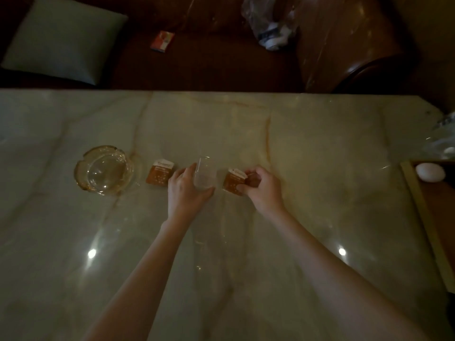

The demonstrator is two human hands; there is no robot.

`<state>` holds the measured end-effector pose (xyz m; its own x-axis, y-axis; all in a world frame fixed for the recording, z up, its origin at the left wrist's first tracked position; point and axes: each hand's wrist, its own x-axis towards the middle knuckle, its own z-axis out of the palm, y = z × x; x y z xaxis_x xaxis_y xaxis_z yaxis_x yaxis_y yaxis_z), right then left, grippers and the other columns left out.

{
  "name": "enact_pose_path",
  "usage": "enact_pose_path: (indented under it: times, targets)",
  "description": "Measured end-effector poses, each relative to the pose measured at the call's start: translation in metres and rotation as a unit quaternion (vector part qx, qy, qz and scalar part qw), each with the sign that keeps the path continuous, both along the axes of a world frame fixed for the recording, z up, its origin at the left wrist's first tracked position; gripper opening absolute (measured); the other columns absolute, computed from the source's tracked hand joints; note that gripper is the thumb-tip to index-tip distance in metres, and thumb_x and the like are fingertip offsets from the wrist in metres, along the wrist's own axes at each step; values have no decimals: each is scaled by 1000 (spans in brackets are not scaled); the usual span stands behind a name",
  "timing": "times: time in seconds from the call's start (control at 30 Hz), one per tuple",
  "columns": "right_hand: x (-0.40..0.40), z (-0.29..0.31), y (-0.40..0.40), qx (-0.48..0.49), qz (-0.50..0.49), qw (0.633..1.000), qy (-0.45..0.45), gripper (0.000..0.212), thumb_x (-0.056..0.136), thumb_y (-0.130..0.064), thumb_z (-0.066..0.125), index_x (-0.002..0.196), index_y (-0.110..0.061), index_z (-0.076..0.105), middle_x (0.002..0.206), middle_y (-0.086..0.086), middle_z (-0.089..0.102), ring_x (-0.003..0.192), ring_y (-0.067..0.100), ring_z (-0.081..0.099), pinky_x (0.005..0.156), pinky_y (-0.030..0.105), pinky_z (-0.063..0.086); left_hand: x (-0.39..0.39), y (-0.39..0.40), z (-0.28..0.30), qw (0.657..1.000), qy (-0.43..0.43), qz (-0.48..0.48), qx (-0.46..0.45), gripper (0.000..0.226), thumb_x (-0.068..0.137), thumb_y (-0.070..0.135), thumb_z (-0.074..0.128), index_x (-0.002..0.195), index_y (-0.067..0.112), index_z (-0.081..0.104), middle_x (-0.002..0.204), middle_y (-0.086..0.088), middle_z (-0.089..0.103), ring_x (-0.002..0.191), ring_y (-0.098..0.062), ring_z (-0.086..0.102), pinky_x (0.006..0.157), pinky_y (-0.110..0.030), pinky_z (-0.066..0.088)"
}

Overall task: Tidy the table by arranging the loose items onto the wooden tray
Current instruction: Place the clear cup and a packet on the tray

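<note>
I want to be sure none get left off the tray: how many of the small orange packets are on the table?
2. One small orange packet lies between the glass ashtray and the left hand; the other is pinched by the right hand. More could be hidden beneath the hands.

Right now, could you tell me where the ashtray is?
The ashtray sits left of centre on the table, just left of a brown packet, apart from both hands.
</note>
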<state>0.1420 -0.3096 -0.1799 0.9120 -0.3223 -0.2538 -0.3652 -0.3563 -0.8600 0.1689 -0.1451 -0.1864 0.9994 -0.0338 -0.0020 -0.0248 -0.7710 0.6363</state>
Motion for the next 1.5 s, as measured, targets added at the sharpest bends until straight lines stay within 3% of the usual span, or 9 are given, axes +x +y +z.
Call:
enact_pose_path:
  times: [0.07, 0.2, 0.3, 0.4, 0.73, 0.97, 1.1, 1.3, 1.5]
  targets:
    - [-8, 6, -12, 31, -1, 1000, 6, 33, 66, 5, 76, 87, -16, 59, 71, -7, 60, 65, 5, 56, 62, 9, 46, -7, -7, 8, 1000, -5, 1, -7, 60, 61, 23, 81, 113, 3, 59, 106, -16, 66, 106, -35, 55, 91, -44, 43]
    - [-28, 16, -48, 46, 0, 999, 13, 36, 66, 9, 73, 77, -22, 58, 68, -5, 60, 54, -5, 58, 57, 8, 46, -16, -26, 27, 1000, -23, -15, -7, 63, 57, 21, 83, 113, 2, 59, 101, -22, 67, 96, -39, 60, 83, -42, 45]
    - [-41, 28, -78, 38, -18, 999, 10, 33, 67, 10, 73, 87, -13, 61, 67, -7, 60, 49, -13, 55, 53, 2, 43, -24, -48, 43, 998, -41, -37, -17, 61, 59, 25, 83, 111, 2, 59, 100, -19, 68, 93, -37, 62, 80, -38, 45]
    - [-54, 44, -108, 33, -34, 999, -2, 33, 69, 8, 72, 94, -9, 61, 68, -9, 60, 51, -9, 57, 53, 2, 44, -36, -76, 59, 998, -40, -50, -25, 65, 63, 27, 81, 116, 0, 56, 107, -19, 66, 100, -35, 60, 84, -37, 43]
    - [-113, 74, -215, 22, -126, 991, -49, 32, 72, 7, 70, 102, -1, 61, 74, -1, 63, 50, -12, 57, 53, 4, 44, -77, -183, 90, 988, -69, -126, -58, 63, 60, 29, 81, 116, 10, 59, 104, -11, 68, 97, -28, 62, 83, -30, 43]
    - [-154, 83, -292, 29, -189, 980, -55, 35, 75, 6, 67, 108, 0, 58, 92, 10, 63, 73, 9, 60, 60, 9, 49, -110, -265, 97, 985, -80, -135, -66, 65, 61, 31, 82, 117, 8, 58, 103, -13, 67, 96, -29, 62, 82, -28, 41]
    - [-169, 81, -330, 45, -219, 974, -44, 32, 79, 5, 65, 108, -4, 58, 97, 10, 64, 86, 18, 61, 74, 27, 52, -125, -315, 96, 984, -99, -136, -54, 67, 61, 32, 81, 117, 3, 57, 102, -16, 68, 95, -33, 62, 86, -34, 42]
    - [-179, 57, -371, 67, -275, 959, -7, 35, 83, 3, 60, 116, -7, 53, 115, 13, 63, 104, 23, 61, 93, 40, 51, -132, -380, 76, 977, -96, -178, -64, 66, 55, 28, 85, 110, 1, 62, 106, -19, 65, 102, -34, 58, 90, -44, 45]
    - [-181, 35, -393, 86, -326, 941, -11, 35, 87, 4, 53, 122, -1, 49, 122, 18, 59, 111, 27, 58, 84, 25, 45, -137, -430, 49, 975, -70, -192, -85, 52, 55, 24, 83, 98, 0, 65, 100, -19, 63, 96, -33, 58, 79, -38, 48]
